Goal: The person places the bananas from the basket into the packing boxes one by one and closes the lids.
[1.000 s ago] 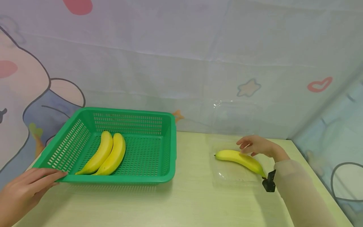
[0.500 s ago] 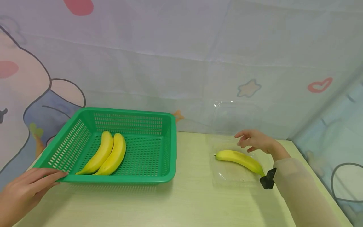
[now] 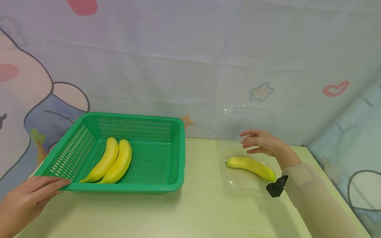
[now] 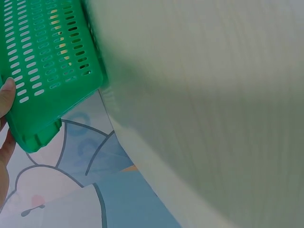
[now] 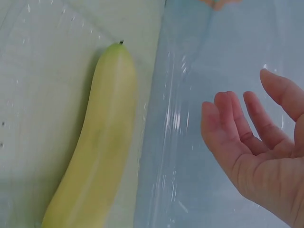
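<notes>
At the near left corner of a green plastic basket, my left hand grips the rim, thumb against the slotted outer wall in the left wrist view. Two yellow bananas lie side by side in the basket's left half. To the right, a single banana lies in the base of a clear plastic clamshell container. Above and behind that banana hovers my right hand, fingers loosely bent and holding nothing. The right wrist view shows a gap between this hand and the banana.
The container's clear lid stands raised against the patterned cloth backdrop. A black wrist mount on the right sleeve overlaps the banana's stem end in the head view. Pale table surface shows between basket and container.
My right hand has risen from the banana and drifted left and back toward the lid, its fingers spreading. The left hand, basket and bananas stay where they were.
</notes>
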Motion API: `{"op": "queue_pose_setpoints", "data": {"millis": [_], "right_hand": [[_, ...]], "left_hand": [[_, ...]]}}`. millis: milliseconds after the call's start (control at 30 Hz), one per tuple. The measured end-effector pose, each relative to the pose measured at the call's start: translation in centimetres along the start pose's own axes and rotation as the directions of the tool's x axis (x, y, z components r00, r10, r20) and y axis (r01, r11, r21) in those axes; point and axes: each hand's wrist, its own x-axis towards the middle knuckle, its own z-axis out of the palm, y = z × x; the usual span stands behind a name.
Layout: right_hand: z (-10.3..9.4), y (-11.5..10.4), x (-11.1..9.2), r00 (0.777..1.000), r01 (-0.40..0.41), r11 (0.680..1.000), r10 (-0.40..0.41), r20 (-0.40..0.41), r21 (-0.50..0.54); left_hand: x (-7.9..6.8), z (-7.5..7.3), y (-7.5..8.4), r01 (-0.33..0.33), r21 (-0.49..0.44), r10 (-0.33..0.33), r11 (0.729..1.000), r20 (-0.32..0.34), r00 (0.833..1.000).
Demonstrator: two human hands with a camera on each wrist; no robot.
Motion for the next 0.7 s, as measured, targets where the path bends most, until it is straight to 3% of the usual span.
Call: {"op": "queue_pose_setpoints", "data": {"millis": [300,700], "right_hand": [[2.1,-1.8,0.0,1.0,0.003,0.987,-0.004,0.005,0.162],[4.9,-3.8,0.9,0.999,0.005,0.974,-0.015,0.044,0.226]], "left_hand": [[0.1,0.1,0.1,0.014,-0.008,-0.014,1.0,-0.006,1.0],[0.2,0.3,0.1,0.015,0.013,-0.015,1.0,-0.027,1.0]]}}
